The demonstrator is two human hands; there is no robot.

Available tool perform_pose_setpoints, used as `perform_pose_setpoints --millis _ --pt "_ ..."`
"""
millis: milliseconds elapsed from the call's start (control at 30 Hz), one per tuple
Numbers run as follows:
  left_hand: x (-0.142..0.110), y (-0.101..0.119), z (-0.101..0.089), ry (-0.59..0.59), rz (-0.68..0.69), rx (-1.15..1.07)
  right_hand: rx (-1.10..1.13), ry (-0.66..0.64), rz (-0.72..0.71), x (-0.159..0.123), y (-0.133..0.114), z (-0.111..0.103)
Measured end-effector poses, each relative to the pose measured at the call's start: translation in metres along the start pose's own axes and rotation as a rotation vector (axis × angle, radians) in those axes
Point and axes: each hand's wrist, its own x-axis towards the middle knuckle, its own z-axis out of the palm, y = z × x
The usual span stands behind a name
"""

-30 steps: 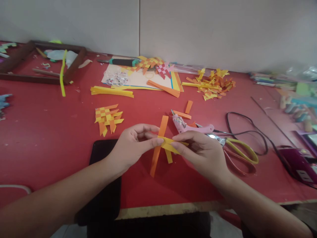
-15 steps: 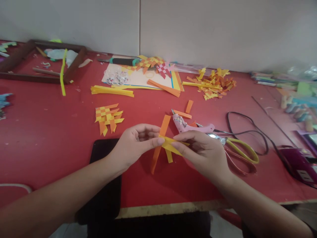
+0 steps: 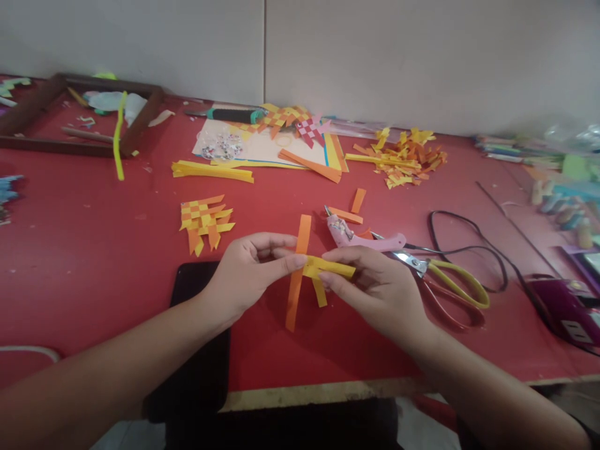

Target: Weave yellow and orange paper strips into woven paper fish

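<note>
Above the near part of the red table, my left hand (image 3: 250,272) pinches an orange paper strip (image 3: 294,300) where it crosses some yellow paper strips (image 3: 335,267). My right hand (image 3: 375,284) has thumb and forefinger closed on the yellow strips, which point right. One yellow end hangs down between the hands. A woven orange-and-yellow paper fish (image 3: 201,219) lies beyond my left hand. Just past my right hand rest a pink glue gun (image 3: 360,237) and scissors (image 3: 452,284) with yellow and red handles. The far fingers of both hands are partly hidden.
A black phone-like slab (image 3: 197,350) lies under my left forearm. Yellow strips (image 3: 210,171), a sheet with beads (image 3: 220,147) and a heap of paper scraps (image 3: 407,159) are farther back. A dark frame (image 3: 70,147) stands left. The glue gun's cord (image 3: 497,250) loops right.
The orange strip has turned more upright and shifted slightly left. The yellow strips on the right now show spread and flatter, and my right hand has moved a little left.
</note>
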Motion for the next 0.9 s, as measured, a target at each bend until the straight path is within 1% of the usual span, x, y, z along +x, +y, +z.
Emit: perform_pose_setpoints --millis 67,133,200,300,367,433,467,533,567,600,633,700,767,800,900 --pt "0.0 0.0 0.0 -0.004 0.022 0.027 0.019 -0.004 0.025 -0.001 0.003 0.001" --pt "0.0 0.002 -0.001 -0.015 0.05 0.112 0.024 -0.01 0.055 -0.002 0.005 0.002" --pt "-0.002 0.006 -0.003 -0.039 0.066 0.239 0.012 -0.031 0.077 -0.003 0.006 0.002" --pt "-0.006 0.013 -0.008 -0.086 0.108 0.481 -0.039 -0.118 0.075 -0.003 0.006 0.004" --pt "-0.008 0.016 -0.012 -0.083 0.17 0.704 -0.131 -0.141 -0.004 -0.003 0.007 0.005" --pt "-0.009 0.019 -0.016 -0.056 0.225 0.909 -0.283 -0.107 -0.169 -0.003 0.009 0.006" --pt "-0.01 0.02 -0.018 -0.024 0.27 1.012 -0.368 -0.075 -0.267 -0.002 0.01 0.006" --pt "-0.013 0.024 -0.022 0.061 0.403 1.225 -0.505 -0.049 -0.43 -0.001 0.011 0.004" --pt "-0.015 0.027 -0.023 0.101 0.485 1.33 -0.539 -0.065 -0.484 0.0 0.011 0.003" --pt "-0.017 0.029 -0.024 0.109 0.556 1.419 -0.547 -0.102 -0.513 0.001 0.01 0.002" --pt "-0.02 0.032 -0.024 0.089 0.61 1.482 -0.537 -0.148 -0.514 0.001 0.01 0.0" --pt "-0.025 0.034 -0.022 0.008 0.666 1.529 -0.495 -0.215 -0.465 0.002 0.009 -0.003" --pt "-0.028 0.03 -0.017 -0.08 0.681 1.533 -0.472 -0.216 -0.401 0.002 0.008 -0.006" --pt "-0.029 0.025 -0.013 -0.126 0.711 1.536 -0.474 -0.206 -0.388 0.003 0.008 -0.007" --pt "-0.029 0.009 -0.006 -0.265 0.801 1.533 -0.495 -0.219 -0.435 0.003 0.008 -0.009"
